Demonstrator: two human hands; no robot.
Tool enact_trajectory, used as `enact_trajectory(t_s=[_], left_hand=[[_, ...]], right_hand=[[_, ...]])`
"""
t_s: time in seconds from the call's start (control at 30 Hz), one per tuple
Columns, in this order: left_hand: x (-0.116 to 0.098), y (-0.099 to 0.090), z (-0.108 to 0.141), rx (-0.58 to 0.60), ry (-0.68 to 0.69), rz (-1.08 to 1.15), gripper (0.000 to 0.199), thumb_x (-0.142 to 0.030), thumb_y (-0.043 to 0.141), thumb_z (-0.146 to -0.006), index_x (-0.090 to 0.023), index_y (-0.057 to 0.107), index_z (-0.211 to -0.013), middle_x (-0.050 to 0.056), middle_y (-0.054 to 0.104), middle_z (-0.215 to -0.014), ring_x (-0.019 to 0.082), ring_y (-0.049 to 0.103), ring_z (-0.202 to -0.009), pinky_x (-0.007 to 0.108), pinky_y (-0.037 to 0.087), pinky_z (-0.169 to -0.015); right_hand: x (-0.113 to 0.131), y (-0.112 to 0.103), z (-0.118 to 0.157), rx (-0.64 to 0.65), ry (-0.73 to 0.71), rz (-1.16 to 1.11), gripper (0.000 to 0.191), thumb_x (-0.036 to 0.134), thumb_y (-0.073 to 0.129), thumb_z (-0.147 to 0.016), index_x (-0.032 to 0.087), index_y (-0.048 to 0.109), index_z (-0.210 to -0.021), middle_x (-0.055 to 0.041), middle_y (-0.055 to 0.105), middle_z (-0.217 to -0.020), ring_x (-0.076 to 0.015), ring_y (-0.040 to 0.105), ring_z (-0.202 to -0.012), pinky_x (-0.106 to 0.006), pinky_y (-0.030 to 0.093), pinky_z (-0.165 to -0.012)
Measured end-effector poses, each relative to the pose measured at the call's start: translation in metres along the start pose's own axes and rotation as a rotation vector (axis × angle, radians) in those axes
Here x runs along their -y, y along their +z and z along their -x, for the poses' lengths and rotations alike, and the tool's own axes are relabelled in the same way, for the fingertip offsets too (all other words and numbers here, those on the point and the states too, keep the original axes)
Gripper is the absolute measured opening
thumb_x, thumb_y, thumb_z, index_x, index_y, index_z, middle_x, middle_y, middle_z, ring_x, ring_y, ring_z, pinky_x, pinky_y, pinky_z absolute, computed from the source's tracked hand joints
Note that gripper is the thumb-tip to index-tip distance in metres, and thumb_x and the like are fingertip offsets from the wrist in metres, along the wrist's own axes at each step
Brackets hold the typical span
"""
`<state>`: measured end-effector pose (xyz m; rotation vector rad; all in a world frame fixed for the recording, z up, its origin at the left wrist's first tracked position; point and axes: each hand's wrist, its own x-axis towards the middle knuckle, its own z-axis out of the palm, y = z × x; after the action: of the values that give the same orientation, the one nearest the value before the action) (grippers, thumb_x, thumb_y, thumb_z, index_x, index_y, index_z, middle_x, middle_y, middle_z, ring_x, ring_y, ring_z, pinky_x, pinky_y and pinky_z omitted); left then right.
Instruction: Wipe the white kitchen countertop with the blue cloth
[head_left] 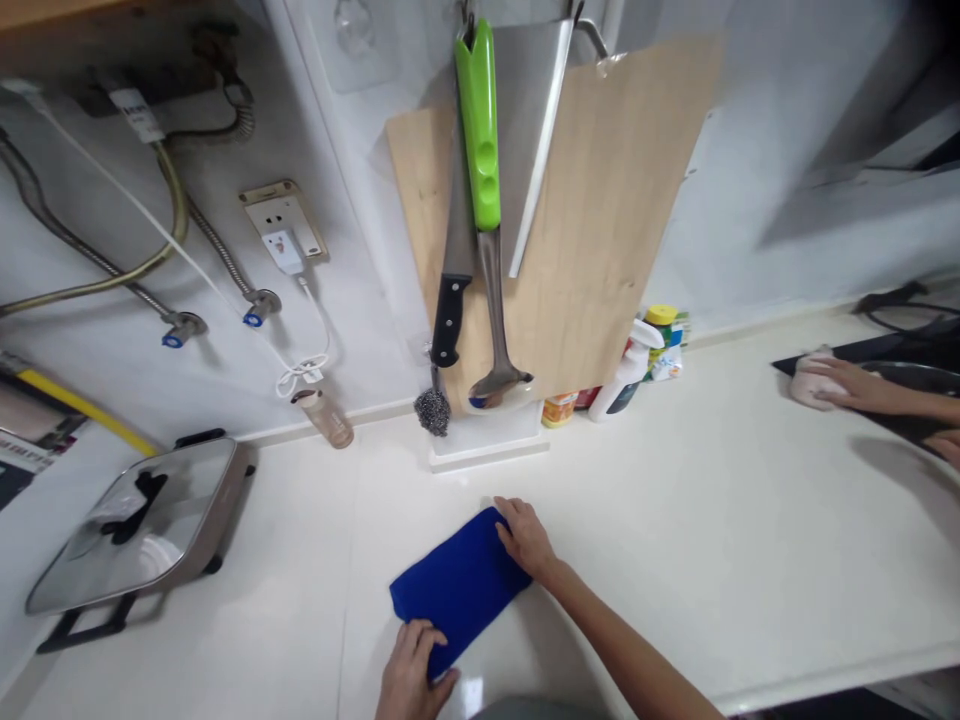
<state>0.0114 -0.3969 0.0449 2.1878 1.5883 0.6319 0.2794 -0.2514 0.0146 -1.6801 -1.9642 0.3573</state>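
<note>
A folded blue cloth [459, 592] lies at a slant on the white countertop [675, 520] in front of me. Its near left corner is between the thumb and curled fingers of my left hand [414, 668]. My right hand [527, 540] grips the far right edge, some fingers bent over it. The cloth's underside is hidden.
At left stands a lidded electric pan [142, 530]; a small brown bottle [324, 418] lies by the wall. A cutting board [600, 220], knife [450, 310] and green-handled ladle [487, 130] hang ahead. A spray bottle [626, 375] stands beneath. Right, another person's hand holds a pale cloth [814, 380].
</note>
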Motion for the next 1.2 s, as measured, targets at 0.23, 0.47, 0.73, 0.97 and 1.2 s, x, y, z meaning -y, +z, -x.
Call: enact_trajectory(t_s=[0.23, 0.47, 0.73, 0.97, 1.2], left_hand=[[0.003, -0.012, -0.005, 0.042, 0.055, -0.034, 0.018, -0.028, 0.053, -0.09, -0.027, 0.07, -0.092, 0.006, 0.072, -0.097, 0.019, 0.069, -0.092, 0.03, 0.06, -0.081], [-0.007, -0.057, -0.039, 0.015, -0.032, -0.06, 0.03, -0.043, 0.046, -0.094, -0.029, 0.07, -0.105, 0.002, 0.077, -0.102, 0.018, 0.072, -0.091, 0.03, 0.059, -0.083], [-0.01, -0.122, -0.116, -0.272, -0.023, -0.117, 0.038, -0.05, 0.043, -0.093, -0.025, 0.071, -0.1, 0.003, 0.078, -0.099, 0.02, 0.073, -0.088, 0.033, 0.058, -0.083], [-0.029, -0.155, -0.099, -0.37, 0.011, -0.085, 0.035, -0.051, 0.048, -0.092, -0.026, 0.071, -0.1, 0.001, 0.078, -0.097, 0.017, 0.073, -0.079, 0.03, 0.061, -0.078], [-0.067, -0.193, -0.114, -0.459, -0.025, 0.136, 0.032, -0.05, 0.056, -0.088, -0.024, 0.071, -0.099, 0.0, 0.077, -0.097, 0.012, 0.071, -0.062, 0.024, 0.062, -0.063]], right_hand=[[-0.02, -0.025, 0.049, 0.009, 0.147, -0.054, 0.012, 0.028, 0.049, -0.084, 0.02, 0.058, -0.083, -0.0095, 0.059, -0.087, -0.0229, 0.053, -0.083, -0.035, 0.04, -0.075], [-0.007, -0.043, 0.045, -0.003, 0.238, -0.369, 0.015, 0.035, 0.042, -0.085, 0.024, 0.047, -0.076, -0.0028, 0.059, -0.069, -0.0189, 0.056, -0.067, -0.033, 0.041, -0.068], [0.036, -0.076, -0.016, -0.055, 0.326, -0.838, 0.04, 0.062, 0.047, -0.081, 0.024, 0.047, -0.092, 0.0035, 0.061, -0.056, -0.0195, 0.065, -0.056, -0.029, 0.047, -0.051], [0.074, -0.122, -0.014, -0.237, 0.285, -1.043, 0.05, 0.067, 0.059, -0.076, 0.022, 0.053, -0.097, 0.0031, 0.061, -0.061, -0.017, 0.062, -0.056, -0.028, 0.046, -0.049], [0.106, -0.173, -0.011, -0.389, 0.214, -1.122, 0.042, 0.06, 0.067, -0.075, 0.022, 0.057, -0.091, 0.0042, 0.059, -0.066, -0.0112, 0.054, -0.058, -0.025, 0.048, -0.053]])
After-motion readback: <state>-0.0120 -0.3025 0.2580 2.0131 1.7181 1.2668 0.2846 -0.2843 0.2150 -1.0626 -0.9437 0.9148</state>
